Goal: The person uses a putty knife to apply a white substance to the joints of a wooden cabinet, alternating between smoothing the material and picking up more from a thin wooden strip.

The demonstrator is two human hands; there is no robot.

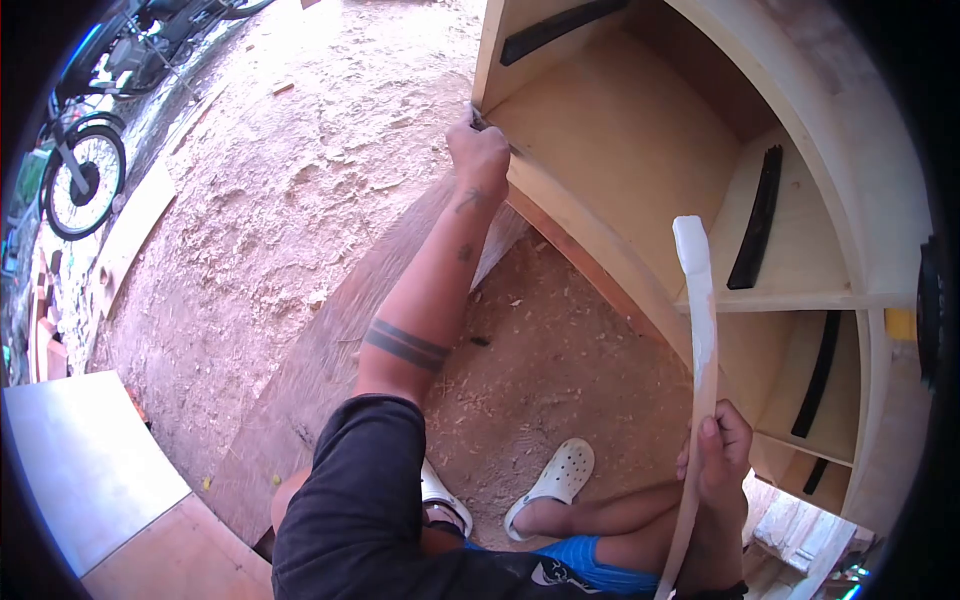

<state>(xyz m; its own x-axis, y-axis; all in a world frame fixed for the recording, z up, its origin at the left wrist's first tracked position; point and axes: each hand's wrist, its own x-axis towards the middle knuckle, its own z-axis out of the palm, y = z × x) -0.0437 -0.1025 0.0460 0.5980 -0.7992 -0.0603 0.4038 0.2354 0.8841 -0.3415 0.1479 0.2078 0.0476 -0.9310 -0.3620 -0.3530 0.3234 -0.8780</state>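
Observation:
My left hand (pixel 478 155) is closed at the lower front corner of a wooden cabinet (pixel 600 130). A small dark and light piece shows at its fingers, too small to make out. My right hand (pixel 720 455) grips a long thin wooden stick (pixel 704 350) held upright, its top end coated white. The stick stands in front of the cabinet's shelf compartments. Black strips (pixel 757 220) run along the inner walls of the cabinet.
A motorcycle (pixel 85 180) stands at the upper left. Light panels (pixel 90 460) lie at the lower left. A wooden board (pixel 330 370) rests on the dirt ground (pixel 250 200). My feet in white clogs (pixel 560 475) are below.

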